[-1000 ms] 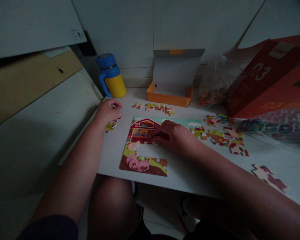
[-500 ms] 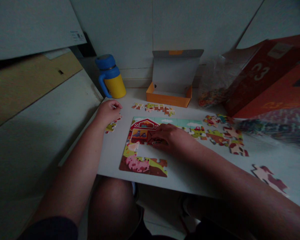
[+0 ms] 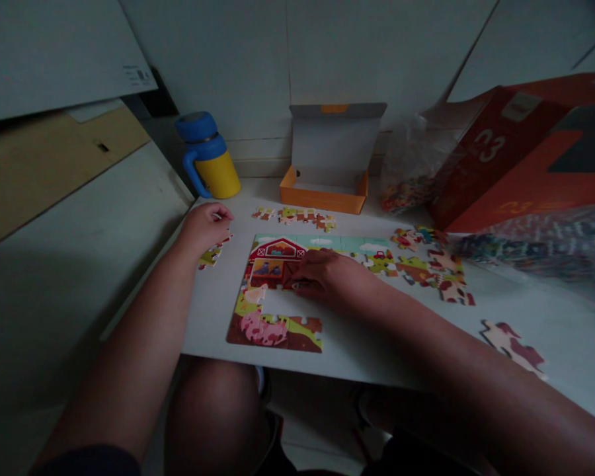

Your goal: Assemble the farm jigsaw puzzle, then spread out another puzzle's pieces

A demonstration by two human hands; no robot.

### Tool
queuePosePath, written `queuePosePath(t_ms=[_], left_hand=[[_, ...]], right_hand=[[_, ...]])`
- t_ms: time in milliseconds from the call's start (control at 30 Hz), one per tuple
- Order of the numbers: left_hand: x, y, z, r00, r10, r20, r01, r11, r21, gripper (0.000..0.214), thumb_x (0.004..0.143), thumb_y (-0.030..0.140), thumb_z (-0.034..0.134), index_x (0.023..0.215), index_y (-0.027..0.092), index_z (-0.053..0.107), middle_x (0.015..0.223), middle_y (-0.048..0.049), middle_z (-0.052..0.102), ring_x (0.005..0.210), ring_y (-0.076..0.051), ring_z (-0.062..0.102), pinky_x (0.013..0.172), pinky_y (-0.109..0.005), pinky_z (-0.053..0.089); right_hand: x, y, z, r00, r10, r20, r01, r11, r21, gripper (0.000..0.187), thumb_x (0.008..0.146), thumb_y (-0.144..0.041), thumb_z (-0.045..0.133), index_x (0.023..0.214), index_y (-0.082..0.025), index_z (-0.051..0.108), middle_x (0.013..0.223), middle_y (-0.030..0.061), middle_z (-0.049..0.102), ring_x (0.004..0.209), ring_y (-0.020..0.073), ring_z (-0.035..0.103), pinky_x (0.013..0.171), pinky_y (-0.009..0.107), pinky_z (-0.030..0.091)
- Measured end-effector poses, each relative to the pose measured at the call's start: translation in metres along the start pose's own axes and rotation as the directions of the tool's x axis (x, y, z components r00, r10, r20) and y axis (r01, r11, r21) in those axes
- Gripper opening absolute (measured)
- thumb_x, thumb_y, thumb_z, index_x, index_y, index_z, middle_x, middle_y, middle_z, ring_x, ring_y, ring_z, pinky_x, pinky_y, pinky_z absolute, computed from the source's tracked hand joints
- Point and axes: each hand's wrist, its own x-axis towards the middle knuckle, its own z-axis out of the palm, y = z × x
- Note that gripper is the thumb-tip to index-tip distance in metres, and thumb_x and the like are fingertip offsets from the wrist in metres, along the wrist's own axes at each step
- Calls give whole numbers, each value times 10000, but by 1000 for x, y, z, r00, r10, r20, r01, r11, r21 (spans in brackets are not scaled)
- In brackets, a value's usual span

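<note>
A partly joined jigsaw puzzle lies on the table, showing a red barn, sky and a pink spotted pig. My right hand is over its middle, fingers bent down and together on a puzzle piece at the barn's lower right edge; the fingers mostly cover that piece. My left hand rests at the table's left side with curled fingers and nothing visible in them. Just below it lie loose puzzle pieces, partly hidden by the hand. An opening of bare table shows between barn and pig.
More pieces lie in a row behind the puzzle and in a cluster at right. One piece sits apart. Around stand a blue-yellow mug, an open orange box, bagged pieces and a large red box.
The whole view has shifted slightly, so the scene sits further left. Both hands keep nearly the same places, my right hand still at the barn, my left by the loose pieces.
</note>
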Motion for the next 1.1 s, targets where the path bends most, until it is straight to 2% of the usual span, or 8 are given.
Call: queuePosePath(t_ms=[467, 567, 667, 767, 867, 1000, 1067, 1100], left_hand=[[-3, 6, -2, 998, -43, 49, 47, 996, -71, 142, 787, 265, 676, 922, 221, 680, 633, 6, 625, 554, -205, 681, 452, -232, 429], [-4, 8, -3, 997, -44, 61, 48, 996, -76, 155, 783, 263, 679, 930, 215, 679, 628, 2, 629, 561, -210, 683, 455, -232, 440], [-4, 7, -3, 998, -35, 57, 39, 997, -71, 159, 794, 280, 680, 939, 217, 687, 613, 1, 630, 553, -216, 681, 456, -235, 444], [-4, 8, -4, 998, -32, 50, 34, 998, -48, 169, 808, 300, 673, 952, 216, 701, 607, -2, 630, 554, -222, 686, 464, -239, 450], [-4, 8, -4, 998, -32, 52, 34, 999, -36, 178, 805, 307, 679, 953, 211, 708, 613, -5, 637, 565, -223, 693, 470, -240, 454], [-2, 4, -3, 999, -15, 47, 16, 999, -31, 186, 794, 329, 693, 938, 212, 709, 605, -7, 641, 578, -232, 706, 469, -240, 448], [-1, 2, -3, 999, -10, 53, 12, 1000, -29, 196, 786, 328, 692, 944, 214, 712, 598, -6, 641, 568, -229, 700, 465, -238, 442], [-1, 2, -2, 998, -10, 56, 11, 1000, -29, 200, 782, 322, 691, 948, 214, 714, 596, -5, 640, 558, -225, 694, 462, -237, 440]], right_hand=[[-5, 0, -12, 995, 84, 59, -84, 996, 9, 250, 958, -208, 727, 1177, -267, 832, 1222, 89, 764, 1092, 252, 705, 928, 345, 513], [-7, 3, -18, 982, 180, 63, -176, 982, -65, 212, 986, -287, 697, 1149, -247, 827, 1165, 90, 773, 1000, 236, 709, 839, 319, 492], [-11, 12, -30, 939, 339, -56, -343, 916, -210, 257, 1031, -361, 613, 1134, -241, 816, 1099, 97, 782, 917, 237, 706, 762, 321, 462], [-24, 25, -48, 811, 529, -250, -585, 747, -317, 324, 1063, -348, 507, 1143, -227, 797, 1125, 132, 785, 914, 266, 720, 737, 347, 445], [-44, 44, -68, 605, 691, -395, -796, 511, -325, 388, 1068, -333, 451, 1239, -170, 759, 1148, 214, 778, 988, 331, 739, 744, 390, 434], [-72, 76, -86, 334, 845, -418, -935, 242, -257, 466, 1046, -343, 469, 1352, -70, 690, 1247, 316, 730, 1136, 408, 718, 775, 446, 442], [-81, 92, -87, 252, 887, -387, -957, 169, -236, 494, 994, -353, 577, 1390, -75, 677, 1303, 322, 712, 1188, 423, 699, 813, 460, 462], [-83, 98, -87, 245, 892, -381, -959, 165, -230, 505, 956, -345, 638, 1380, -76, 689, 1295, 325, 714, 1185, 427, 699, 829, 466, 473]])
